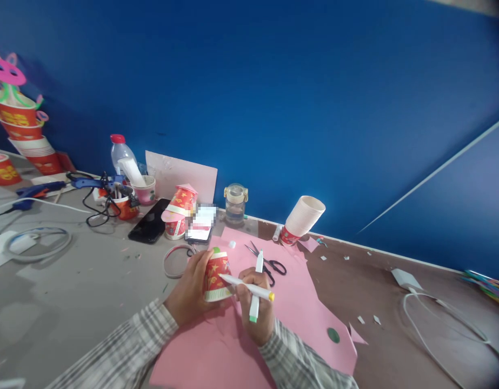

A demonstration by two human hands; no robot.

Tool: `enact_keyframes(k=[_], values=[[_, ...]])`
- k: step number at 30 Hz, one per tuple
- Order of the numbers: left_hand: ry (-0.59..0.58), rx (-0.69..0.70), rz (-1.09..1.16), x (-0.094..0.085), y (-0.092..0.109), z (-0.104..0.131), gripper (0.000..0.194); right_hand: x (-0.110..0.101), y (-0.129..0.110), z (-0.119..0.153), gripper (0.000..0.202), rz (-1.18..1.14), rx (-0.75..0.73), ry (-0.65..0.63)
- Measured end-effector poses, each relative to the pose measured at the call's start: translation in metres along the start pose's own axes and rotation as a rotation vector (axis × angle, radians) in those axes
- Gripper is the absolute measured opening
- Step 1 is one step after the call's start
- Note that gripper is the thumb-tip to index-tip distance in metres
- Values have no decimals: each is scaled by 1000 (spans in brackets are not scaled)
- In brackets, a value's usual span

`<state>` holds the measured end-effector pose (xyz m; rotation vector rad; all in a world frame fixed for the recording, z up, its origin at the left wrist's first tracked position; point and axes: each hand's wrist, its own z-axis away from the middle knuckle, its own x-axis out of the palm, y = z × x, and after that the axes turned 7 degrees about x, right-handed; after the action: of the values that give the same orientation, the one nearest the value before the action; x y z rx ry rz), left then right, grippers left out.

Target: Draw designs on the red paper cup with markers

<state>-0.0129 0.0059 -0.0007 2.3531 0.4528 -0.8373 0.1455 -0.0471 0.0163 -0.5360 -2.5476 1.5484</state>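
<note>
My left hand (191, 288) is wrapped round the left side of a red paper cup (218, 272) with yellow stars, standing rim down over pink paper (298, 302). A bit of green shows at its top. In my right hand (256, 310) is a white marker (249, 287) with a yellow end; its other end points at the cup's side. The same hand also holds a second white marker (255, 302) with a green end, crossing the first. Black-handled scissors (269, 265) lie on the paper just beyond my right hand.
Behind stand a water jar (235, 204), a phone with a lit screen (200, 224), a decorated cup figure (180, 210) and a stack of paper cups (304, 217). Glue guns (38, 190), cables and a dark phone (149, 221) lie left. A blue wall (273, 97) bounds the table.
</note>
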Motion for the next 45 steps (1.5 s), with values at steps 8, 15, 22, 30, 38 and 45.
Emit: enact_keyframes(k=[8, 15, 22, 30, 38, 45], values=[[16, 15, -1, 1, -2, 1, 105, 0, 2, 1, 8, -18, 17, 1], [18, 1, 13, 0, -1, 0, 104, -2, 1, 0, 10, -22, 12, 0], [12, -8, 5, -1, 1, -1, 104, 2, 6, 2, 6, -56, 35, -1], [14, -15, 26, -1, 0, 0, 106, -2, 2, 1, 9, -53, 36, -21], [13, 2, 2, -2, 0, 1, 107, -3, 2, 1, 10, -45, 31, 11], [-7, -35, 21, -1, -1, 1, 109, -5, 0, -2, 11, -9, 15, 1]])
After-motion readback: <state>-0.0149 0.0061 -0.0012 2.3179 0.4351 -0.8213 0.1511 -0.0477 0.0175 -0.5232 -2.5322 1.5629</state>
